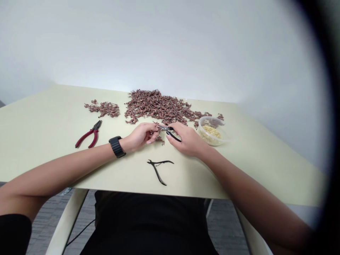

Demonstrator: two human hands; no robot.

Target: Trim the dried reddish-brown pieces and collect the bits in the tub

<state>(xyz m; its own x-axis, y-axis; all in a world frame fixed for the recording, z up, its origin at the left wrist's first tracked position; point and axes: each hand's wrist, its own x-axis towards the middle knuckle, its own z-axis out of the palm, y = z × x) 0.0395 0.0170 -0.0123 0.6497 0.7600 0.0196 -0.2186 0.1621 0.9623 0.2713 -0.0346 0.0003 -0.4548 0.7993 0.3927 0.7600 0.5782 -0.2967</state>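
My left hand (142,136), with a black watch (117,146) on its wrist, pinches a small reddish-brown piece (159,137) just above the pale table (47,120). My right hand (187,140) is closed round black-handled pliers (167,130), whose metal tip meets the piece held by the left fingers. Both hands sit close together at the table's middle, in front of a large pile of the same reddish-brown pieces (159,106).
A smaller heap of the pieces (104,108) lies at the back left. Red-handled pliers (89,134) rest left of my watch. Black nippers (158,169) lie near the front edge. A clear tub of small yellowish bits (211,130) stands right of my right hand.
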